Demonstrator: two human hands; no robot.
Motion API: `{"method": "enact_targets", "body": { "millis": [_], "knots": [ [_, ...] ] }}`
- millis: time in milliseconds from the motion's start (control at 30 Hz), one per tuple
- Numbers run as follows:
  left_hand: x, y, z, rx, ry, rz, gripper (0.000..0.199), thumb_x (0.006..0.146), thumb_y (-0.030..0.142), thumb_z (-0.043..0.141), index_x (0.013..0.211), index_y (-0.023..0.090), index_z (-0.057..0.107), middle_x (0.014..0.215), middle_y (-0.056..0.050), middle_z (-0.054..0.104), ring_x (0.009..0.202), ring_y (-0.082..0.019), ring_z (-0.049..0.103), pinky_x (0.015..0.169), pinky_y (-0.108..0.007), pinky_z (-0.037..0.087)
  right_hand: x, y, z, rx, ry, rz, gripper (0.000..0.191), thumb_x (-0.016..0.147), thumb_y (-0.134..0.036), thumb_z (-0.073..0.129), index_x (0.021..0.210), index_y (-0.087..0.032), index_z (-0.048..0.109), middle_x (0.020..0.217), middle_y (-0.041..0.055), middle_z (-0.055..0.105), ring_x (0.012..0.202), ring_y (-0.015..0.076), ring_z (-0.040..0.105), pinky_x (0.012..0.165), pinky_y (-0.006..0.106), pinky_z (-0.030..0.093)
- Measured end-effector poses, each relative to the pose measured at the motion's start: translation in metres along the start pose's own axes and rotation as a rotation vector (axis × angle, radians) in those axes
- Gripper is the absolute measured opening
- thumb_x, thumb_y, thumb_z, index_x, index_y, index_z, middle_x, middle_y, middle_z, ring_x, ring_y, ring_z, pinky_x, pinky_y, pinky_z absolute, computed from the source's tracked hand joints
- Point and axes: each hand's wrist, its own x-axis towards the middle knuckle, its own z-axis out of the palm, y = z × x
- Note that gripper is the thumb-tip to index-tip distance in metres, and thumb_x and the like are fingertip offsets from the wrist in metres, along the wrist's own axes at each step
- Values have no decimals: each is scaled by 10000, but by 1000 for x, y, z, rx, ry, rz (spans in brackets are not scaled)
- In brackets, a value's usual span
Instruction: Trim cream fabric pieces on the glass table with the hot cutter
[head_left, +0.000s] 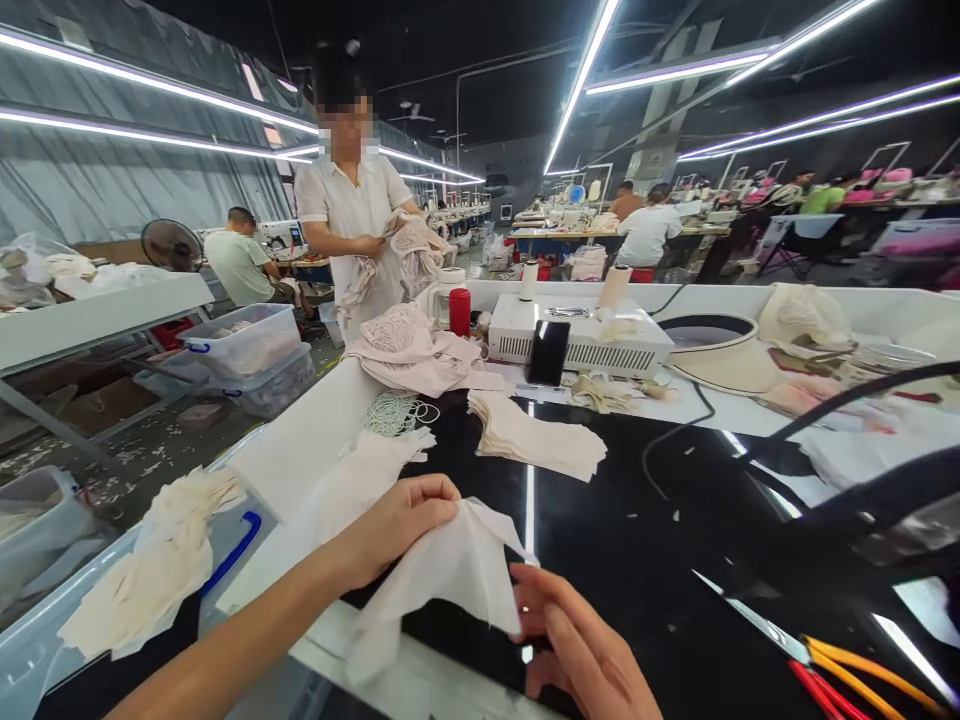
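Left hand [409,525]: thumb and fingers are pinching the upper edge of a thin white fabric piece [450,575].
Right hand [577,640]: fingers are half curled at the fabric's right edge; I cannot tell if they grip.
Fabric: it hangs over the glossy black tabletop [637,540], nearer than the stacked cream cloth pieces [536,438].
Metal scissors with red and orange handles [795,645]: they lie at right.

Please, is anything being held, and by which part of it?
The left grip pinches a white fabric piece by its upper edge; whether the right grip, near its right edge, also holds it cannot be told.
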Motion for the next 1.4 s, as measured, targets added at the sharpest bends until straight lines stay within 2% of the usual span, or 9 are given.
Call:
{"method": "enact_targets", "body": {
  "millis": [200,333,500,667,767,867,1067,1200,1400],
  "knots": [
    [4,-10,31,-89,-169,-109,326,801,483,672,807,175,563,739,35,483,654,-112,382,573,-216,304,0,-5,3,95,-48,204,656,637,-722,880,994,-191,736,728,8,660,539,118,525,473,242,440],
    [3,-11,34,-34,-186,-158,359,808,508,689,795,178,550,713,44,461,638,-107,369,561,-216,293,-1,-9,-5,-184,21,130,602,770,-800,716,793,-203,642,516,-54,505,423,67,364,441,222,271],
    [0,-16,31,-62,-270,-246,495,794,622,783,860,174,582,669,60,476,590,-89,356,533,-209,266,4,-15,-16,-283,14,76,658,857,-807,599,614,-200,520,505,-42,479,412,56,390,422,219,222],
    [-2,-23,33,-121,-359,-352,602,649,627,927,899,146,664,740,20,610,614,-87,480,550,-193,333,17,-22,-23,166,-9,353,596,797,-712,763,641,-190,522,446,-93,414,349,-5,216,364,157,135],
    [-3,-24,35,-214,-367,-400,584,609,592,968,820,142,660,748,17,618,621,-82,510,557,-186,356,20,-27,-29,511,177,368,514,642,-522,964,925,-182,703,645,-54,615,421,-9,318,350,97,209],
    [-3,-26,36,-309,-310,-405,571,633,590,963,809,148,647,743,24,611,608,-77,508,577,-189,390,13,-25,-35,563,312,336,588,588,-464,1006,1037,-201,731,805,-18,686,505,15,430,348,76,257],
    [1,-31,41,-349,-200,-378,577,721,666,879,778,160,607,710,27,563,610,-94,480,583,-209,382,-19,-10,-30,308,-26,429,573,727,-681,840,911,-147,747,836,61,718,471,38,476,343,124,216],
    [2,-29,47,-291,-197,-343,656,706,761,832,775,158,584,704,23,525,620,-102,433,571,-217,336,-26,-5,-16,176,-294,429,707,695,-805,780,918,-135,748,599,-1,606,429,33,422,378,139,169],
    [3,-29,45,-130,-197,-214,655,793,762,743,670,182,465,650,50,382,612,-101,307,557,-250,238,-24,2,-13,44,-278,390,605,699,-756,815,769,-164,710,536,-72,436,431,29,314,429,191,193]
  ]
}}
